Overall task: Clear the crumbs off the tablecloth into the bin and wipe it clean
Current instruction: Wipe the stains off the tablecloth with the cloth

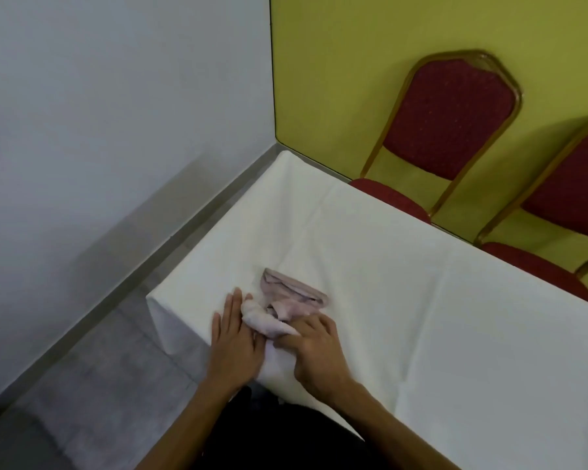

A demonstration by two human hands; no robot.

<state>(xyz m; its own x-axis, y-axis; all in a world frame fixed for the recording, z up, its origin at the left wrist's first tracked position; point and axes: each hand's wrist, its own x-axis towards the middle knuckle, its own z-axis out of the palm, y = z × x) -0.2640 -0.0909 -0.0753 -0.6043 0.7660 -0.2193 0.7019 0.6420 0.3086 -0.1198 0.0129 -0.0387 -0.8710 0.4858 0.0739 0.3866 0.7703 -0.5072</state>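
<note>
At the far left there is only grey floor [92,351] beside the table; no bin is in view, so you cannot yet tell where any crumbs will go. Your left hand [233,337] lies flat on the near corner of the white tablecloth [404,283], fingers straight and close together, its inner edge touching the rolled end of a crumpled pale pink wiping cloth [286,300]. Your right hand [314,351] sits just beside it, fingers curled over the cloth's near end and gripping it. The rest of the cloth lies bunched just beyond both hands. No crumbs show on the tablecloth, though the picture is too soft to rule out small ones. By my judgement you are at the wiping stage and early in it: the long stretch of tablecloth to the right, along the two red chairs [445,120], looks not yet reached.
</note>
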